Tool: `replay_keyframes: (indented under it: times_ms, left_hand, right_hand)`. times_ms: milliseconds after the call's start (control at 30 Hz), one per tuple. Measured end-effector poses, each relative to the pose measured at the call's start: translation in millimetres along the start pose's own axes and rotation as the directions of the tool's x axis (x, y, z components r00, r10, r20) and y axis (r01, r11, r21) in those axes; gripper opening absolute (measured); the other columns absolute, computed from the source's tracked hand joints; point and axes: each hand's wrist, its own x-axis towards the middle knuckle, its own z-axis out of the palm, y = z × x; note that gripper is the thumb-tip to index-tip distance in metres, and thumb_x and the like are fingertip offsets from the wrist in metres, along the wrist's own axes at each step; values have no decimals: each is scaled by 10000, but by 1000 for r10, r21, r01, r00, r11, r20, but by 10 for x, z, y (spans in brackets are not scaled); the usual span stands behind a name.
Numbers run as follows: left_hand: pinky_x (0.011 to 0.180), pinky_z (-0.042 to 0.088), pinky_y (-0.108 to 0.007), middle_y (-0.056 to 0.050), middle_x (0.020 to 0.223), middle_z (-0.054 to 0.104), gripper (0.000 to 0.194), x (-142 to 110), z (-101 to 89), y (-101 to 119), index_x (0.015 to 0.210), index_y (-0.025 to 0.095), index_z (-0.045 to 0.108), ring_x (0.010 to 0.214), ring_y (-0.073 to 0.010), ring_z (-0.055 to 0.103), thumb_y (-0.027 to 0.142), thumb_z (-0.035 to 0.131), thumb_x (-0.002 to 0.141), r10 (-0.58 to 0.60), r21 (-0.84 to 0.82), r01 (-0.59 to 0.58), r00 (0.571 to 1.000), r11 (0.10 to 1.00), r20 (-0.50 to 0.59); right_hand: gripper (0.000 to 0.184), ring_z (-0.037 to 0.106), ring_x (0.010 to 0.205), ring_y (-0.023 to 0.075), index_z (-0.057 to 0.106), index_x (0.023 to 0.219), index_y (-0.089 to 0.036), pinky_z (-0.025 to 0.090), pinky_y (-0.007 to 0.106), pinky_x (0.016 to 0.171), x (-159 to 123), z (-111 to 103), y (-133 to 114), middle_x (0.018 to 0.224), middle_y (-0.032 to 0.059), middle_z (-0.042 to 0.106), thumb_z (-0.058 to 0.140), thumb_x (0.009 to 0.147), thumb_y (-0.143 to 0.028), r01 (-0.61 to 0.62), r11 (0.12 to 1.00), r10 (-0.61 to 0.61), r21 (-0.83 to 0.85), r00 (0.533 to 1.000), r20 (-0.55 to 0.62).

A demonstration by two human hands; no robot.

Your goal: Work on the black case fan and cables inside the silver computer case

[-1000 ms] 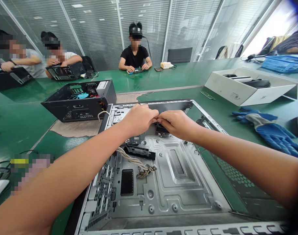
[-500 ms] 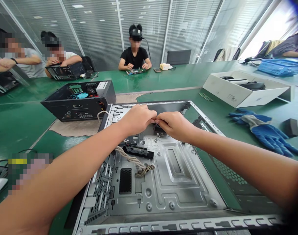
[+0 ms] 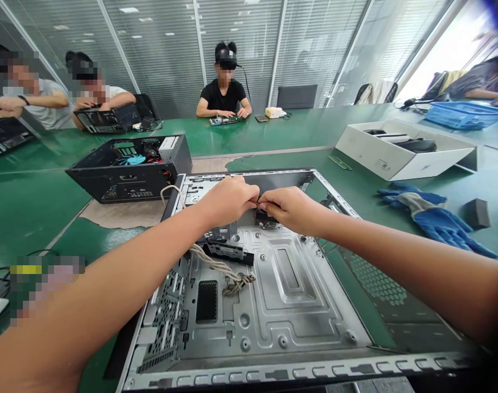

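Observation:
An open metal computer case (image 3: 292, 322) lies flat in front of me, its inner floor facing up. My left hand (image 3: 232, 199) and my right hand (image 3: 292, 206) meet above its far part. Both are closed, fingertips pinched almost against each other. Something thin and dark shows between them, too small to name. Just below the right fingers is a small black part (image 3: 265, 219), partly hidden. Nearer to me, a black-and-silver bracket-like piece (image 3: 229, 252) and a bundle of twisted beige cables (image 3: 220, 266) rest inside the case.
A black computer case (image 3: 128, 183) with parts inside stands at the far left on a brown sheet (image 3: 109, 214). Rightward are a white box (image 3: 379, 158), a green memory stick (image 3: 340, 163), blue gloves (image 3: 431, 218) and a dark block (image 3: 477, 213). Several people work around the table.
The whole view has shifted slightly. My hands stay pinched together at the same place over the case, with a little more dark showing between the fingertips.

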Motion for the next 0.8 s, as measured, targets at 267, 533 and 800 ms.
replay_keyframes:
  times_ms: [267, 533, 800]
  left_hand:
    - [726, 396, -328, -35, 766, 639, 104, 2, 23, -21, 867, 191, 637, 820, -207, 561, 208, 549, 918, 27, -19, -28, 999, 999, -33]
    - [723, 390, -340, -47, 741, 619, 200, 15, 50, -27, 883, 194, 655, 821, -219, 568, 228, 474, 961, 26, 47, -26, 1000, 999, 0]
    - [756, 411, -344, -53, 797, 636, 148, 8, 13, -2, 907, 183, 639, 821, -211, 570, 237, 506, 940, -19, -17, 19, 1000, 1000, 10]
  right_hand:
    - [250, 416, 590, 132, 600, 776, -183, 318, 284, 631, 0, 56, 65, 653, 13, 558, 398, 911, -239, 66, 996, -67, -55, 998, -22]
    - [271, 434, 570, 132, 566, 728, -195, 318, 287, 617, 5, 124, 135, 612, 9, 547, 402, 924, -283, 58, 998, -60, -32, 994, -89]
    - [240, 477, 601, 135, 591, 756, -190, 343, 280, 626, 7, 127, 126, 657, 21, 600, 425, 910, -267, 59, 998, -58, 2, 992, -116]
